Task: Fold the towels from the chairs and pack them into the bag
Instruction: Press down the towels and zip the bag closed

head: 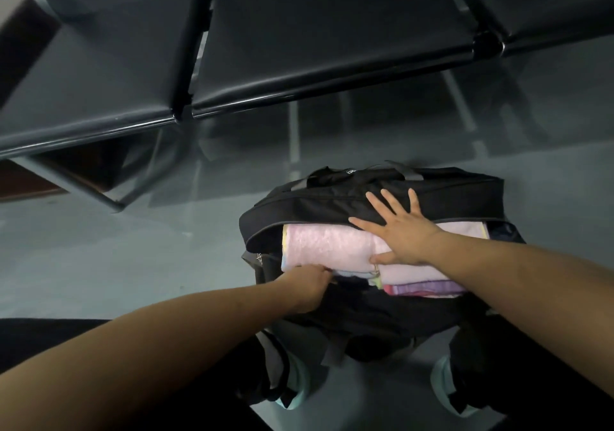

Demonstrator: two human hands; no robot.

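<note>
- Glossy grey-green floor (99, 248) lay under the person, who crouched over the work with both bare forearms reaching forward.
- The left hand (307, 289) sat at the near-left lip of the black fabric duffel bag (332, 198). Its fingers were curled and pinched the edge where the zip ran. Whether they held the pull tab itself could not be told.
- The folded pale pink towel (329, 248) lay on top of the stack inside the open mouth. A folded striped purple-and-pink towel (425, 288) showed beneath it at the near-right edge, and thin yellow and blue edges showed at the left.
- The right hand (403, 234) lay flat with its fingers spread. The palm and thumb pressed on the pink towel, and the fingertips reached onto the bag's far flap.
- The step looked like closing the bag over a full load, with packing close to done.
- To do it well, the flat palm should keep the stack squashed below the rim. The far flap should be drawn toward the near lip, and the pinching hand should pull along the opening in one even run.
- Towel edges near the near rim seemed the main snag, since they could catch in the zip teeth. Tucking them down first would help.
- The grey-trimmed carry handles (412, 173) lay on the far side of the bag, clear of the opening.
- The row of black padded chairs (332, 48) on a metal frame stood well beyond, apart from the bag.
</note>
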